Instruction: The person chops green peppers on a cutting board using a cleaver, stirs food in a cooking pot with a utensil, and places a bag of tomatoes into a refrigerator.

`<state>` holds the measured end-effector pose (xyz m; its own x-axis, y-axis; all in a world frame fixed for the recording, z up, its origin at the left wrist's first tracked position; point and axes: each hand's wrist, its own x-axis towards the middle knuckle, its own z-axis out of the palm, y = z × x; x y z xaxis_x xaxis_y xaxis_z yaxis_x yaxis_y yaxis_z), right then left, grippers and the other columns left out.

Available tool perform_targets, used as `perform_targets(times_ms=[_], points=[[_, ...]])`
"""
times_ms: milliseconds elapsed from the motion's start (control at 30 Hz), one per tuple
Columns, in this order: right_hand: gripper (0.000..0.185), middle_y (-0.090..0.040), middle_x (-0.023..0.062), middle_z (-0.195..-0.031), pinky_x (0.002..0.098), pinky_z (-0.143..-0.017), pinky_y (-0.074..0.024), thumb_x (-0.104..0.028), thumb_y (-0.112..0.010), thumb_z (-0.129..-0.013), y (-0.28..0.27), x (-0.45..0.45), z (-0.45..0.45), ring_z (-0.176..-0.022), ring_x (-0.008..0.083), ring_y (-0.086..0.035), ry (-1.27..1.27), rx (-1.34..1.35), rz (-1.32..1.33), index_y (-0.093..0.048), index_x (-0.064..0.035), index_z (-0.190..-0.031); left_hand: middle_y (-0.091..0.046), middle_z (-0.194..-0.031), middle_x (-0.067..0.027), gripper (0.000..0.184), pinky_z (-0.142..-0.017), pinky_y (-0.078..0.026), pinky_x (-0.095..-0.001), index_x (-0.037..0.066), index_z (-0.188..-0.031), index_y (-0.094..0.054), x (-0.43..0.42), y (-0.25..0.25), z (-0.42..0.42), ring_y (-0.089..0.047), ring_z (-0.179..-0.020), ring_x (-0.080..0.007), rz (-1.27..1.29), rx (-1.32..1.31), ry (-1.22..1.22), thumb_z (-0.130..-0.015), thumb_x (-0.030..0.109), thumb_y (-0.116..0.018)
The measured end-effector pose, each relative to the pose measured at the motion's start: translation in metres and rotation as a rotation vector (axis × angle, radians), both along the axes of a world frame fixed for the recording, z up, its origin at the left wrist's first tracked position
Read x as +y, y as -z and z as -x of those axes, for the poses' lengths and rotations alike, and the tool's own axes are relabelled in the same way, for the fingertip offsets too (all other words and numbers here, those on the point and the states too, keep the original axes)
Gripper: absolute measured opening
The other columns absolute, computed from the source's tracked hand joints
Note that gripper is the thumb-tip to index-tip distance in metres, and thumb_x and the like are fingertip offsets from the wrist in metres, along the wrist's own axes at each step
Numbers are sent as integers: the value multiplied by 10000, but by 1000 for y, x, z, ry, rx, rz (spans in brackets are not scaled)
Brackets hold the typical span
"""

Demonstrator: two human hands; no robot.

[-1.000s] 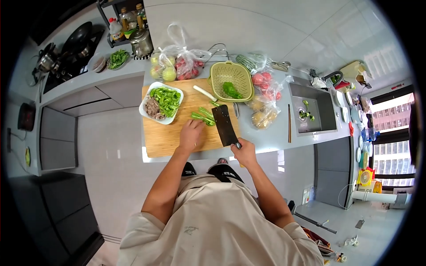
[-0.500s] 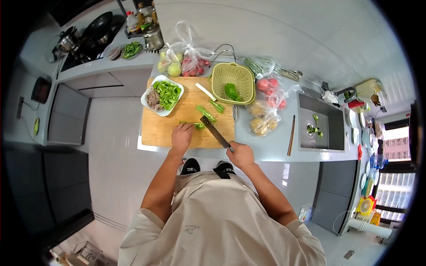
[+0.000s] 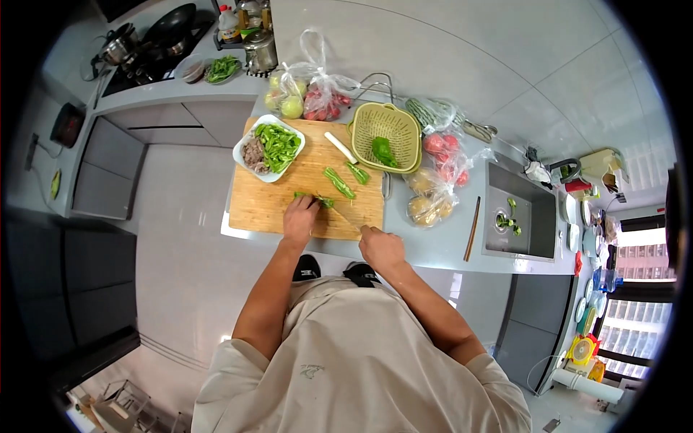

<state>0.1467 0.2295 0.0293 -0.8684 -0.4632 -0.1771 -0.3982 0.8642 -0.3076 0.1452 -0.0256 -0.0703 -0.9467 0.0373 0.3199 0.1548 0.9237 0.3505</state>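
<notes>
Near the front of the wooden cutting board [image 3: 253, 209], my left hand [image 3: 299, 219] presses its closed fingertips on a piece of green pepper [image 3: 325, 202]. My right hand [image 3: 382, 247] is wrapped round the handle of a kitchen knife [image 3: 348, 216], whose blade points up-left to that pepper, seen edge-on. Two more pepper pieces [image 3: 338, 183] [image 3: 358, 173] lie farther back on the board, beside a white stalk [image 3: 341, 147]. At the board's back left stands a white dish [image 3: 240, 160] of sliced green pepper [image 3: 280, 146] and sliced meat [image 3: 253, 154].
A green colander [image 3: 401, 130] with a green pepper [image 3: 383, 151] touches the board's back right. Bags of tomatoes [image 3: 442, 144], potatoes [image 3: 426, 208] and green fruit [image 3: 291, 107] stand around. Chopsticks [image 3: 472, 229] lie before the sink [image 3: 533, 238]. A stove [image 3: 148, 68] is far left.
The knife has swung from lying flat across the board to edge-on, its tip now by the pepper at my left fingers. My right hand has shifted slightly left.
</notes>
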Motion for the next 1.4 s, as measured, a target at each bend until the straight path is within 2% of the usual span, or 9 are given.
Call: perform_targets(times_ms=[300, 400, 467, 600, 700, 767, 1067, 1167, 1400], points=[[118, -766, 212, -955, 519, -700, -630, -93, -579, -954, 11, -25, -5, -808, 415, -779, -9, -47, -74, -638, -29, -1034, -726, -1150, -75, 312, -954, -576, -389, 72, -1116, -801, -10, 7, 2, -672, -1129, -288, -3, 61, 46, -818, 50, -710], [135, -754, 243, -924, 579, -750, -604, -161, -571, -1010, 30, -23, -1, -814, 456, -751, 16, -50, -56, -623, -45, -1055, -729, -1188, -83, 299, -968, -581, -398, 52, -1116, -795, -13, 5, 1, -671, -1150, -289, 5, 36, 68, -833, 45, -699], [167, -748, 259, -887, 588, -761, -597, -198, -585, -1021, 30, -18, 9, -824, 477, -739, 108, -119, -26, -629, -38, -1039, -728, -1202, -90, 296, -990, -576, -407, 37, -1116, -791, -18, 8, -1, -661, -1164, -290, -184, 67, 41, -838, 27, -688], [193, -744, 251, -863, 600, -763, -584, -239, -606, -1024, 20, -11, 17, -824, 494, -724, 143, -126, 51, -641, -49, -1022, -730, -1203, -102, 306, -1004, -572, -409, 34, -1126, -790, -27, 13, -2, -655, -1166, -285, -113, 91, 23, -843, 14, -676], [186, -769, 239, -948, 610, -830, -573, -205, -584, -985, 2, -15, 17, -859, 504, -728, 140, -143, 7, -666, -44, -1027, -740, -1180, -85, 320, -1003, -571, -398, 53, -1133, -797, -29, 9, 0, -657, -1153, -278, -76, 111, 49, -840, 15, -673], [155, -769, 229, -944, 592, -799, -582, -173, -576, -977, -6, -18, 15, -859, 475, -740, 75, -67, 43, -658, -43, -1000, -752, -1175, -86, 333, -1014, -564, -412, 57, -1145, -800, -30, 8, -1, -663, -1143, -319, -108, 74, 51, -845, 11, -663], [143, -777, 200, -937, 549, -743, -597, -111, -544, -966, -28, -36, 24, -849, 432, -760, -61, -105, -119, -659, -39, -1014, -762, -1171, -51, 339, -994, -564, -395, 82, -1127, -811, -31, 0, 0, -666, -1149, -299, -18, 66, 36, -819, 26, -681], [166, -780, 214, -957, 547, -761, -600, -118, -537, -970, -5, -42, 24, -874, 432, -763, -64, -108, -127, -668, -40, -1036, -757, -1127, -15, 304, -965, -562, -370, 122, -1086, -822, -32, -2, 1, -664, -1134, -247, 40, 110, 24, -806, 78, -712], [184, -774, 246, -922, 547, -783, -605, -136, -534, -984, 6, -36, 28, -882, 444, -761, 80, -143, -21, -677, -39, -1049, -761, -1105, -31, 283, -912, -589, -378, 119, -1045, -812, -35, 9, -3, -673, -1097, -256, -57, 85, 41, -793, 48, -704]])
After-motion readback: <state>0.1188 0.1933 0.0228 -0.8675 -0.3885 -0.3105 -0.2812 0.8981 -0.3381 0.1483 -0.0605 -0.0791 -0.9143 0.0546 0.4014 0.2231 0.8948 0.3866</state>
